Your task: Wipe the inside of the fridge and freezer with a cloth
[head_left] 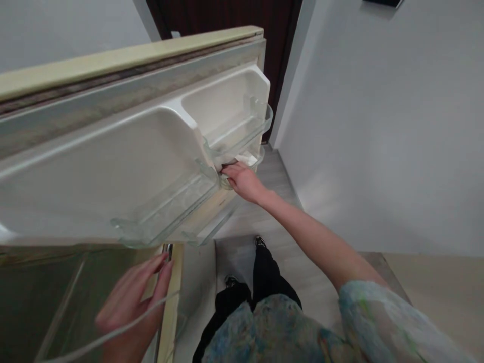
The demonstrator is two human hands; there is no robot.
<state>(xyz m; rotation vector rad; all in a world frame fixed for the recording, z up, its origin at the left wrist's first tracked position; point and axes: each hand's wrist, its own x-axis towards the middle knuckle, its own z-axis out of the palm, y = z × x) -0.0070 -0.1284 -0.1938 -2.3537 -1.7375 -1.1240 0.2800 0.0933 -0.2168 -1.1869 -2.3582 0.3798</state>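
Observation:
An open fridge door [113, 166] swings out in front of me, its white inner liner carrying clear plastic shelves. My right hand [244, 181] reaches into a lower door shelf [257, 159] under the upper clear bin [245, 136], fingers closed around a small round object that is mostly hidden. My left hand [134, 302] rests flat with fingers apart on the fridge body's front edge [170, 297], below the door. A thin white cable crosses in front of that hand.
A long clear door shelf [166, 214] juts out at lower centre. A white wall [378, 126] stands close on the right, a dark door [227, 20] behind. My legs and shoes are on the grey wood floor [280, 201].

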